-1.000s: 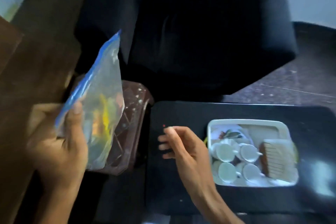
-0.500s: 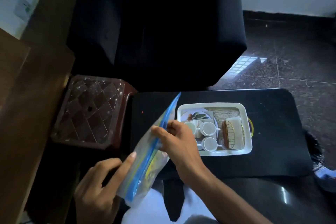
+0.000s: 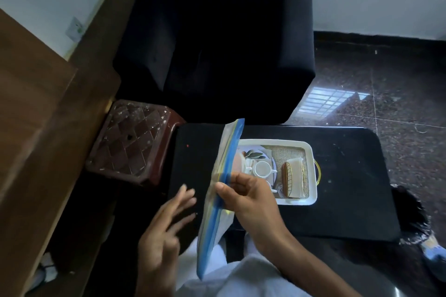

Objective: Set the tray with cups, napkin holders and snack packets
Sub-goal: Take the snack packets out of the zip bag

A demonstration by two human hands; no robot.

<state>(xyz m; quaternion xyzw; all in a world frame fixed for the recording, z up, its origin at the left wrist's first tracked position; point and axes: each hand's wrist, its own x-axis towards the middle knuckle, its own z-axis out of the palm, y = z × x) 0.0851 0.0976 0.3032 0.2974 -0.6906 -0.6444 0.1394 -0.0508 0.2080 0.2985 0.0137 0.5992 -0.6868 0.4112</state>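
My right hand grips a clear zip bag with a blue seal, held on edge above the near left of the black table. Left of the bag, my left hand hovers with fingers spread and nothing in it. Behind the bag a white tray sits on the table. It holds white cups on a leaf-patterned plate and a brown napkin holder with napkins on a woven mat. The bag hides part of the plate and cups.
A dark red plastic stool stands left of the table. A black armchair is behind it. Brown wooden furniture runs along the left. Dark polished floor lies to the right.
The bag passed from my left hand to my right and came over the table. My left hand let go and opened. The view shifted so tray and table sit more central.
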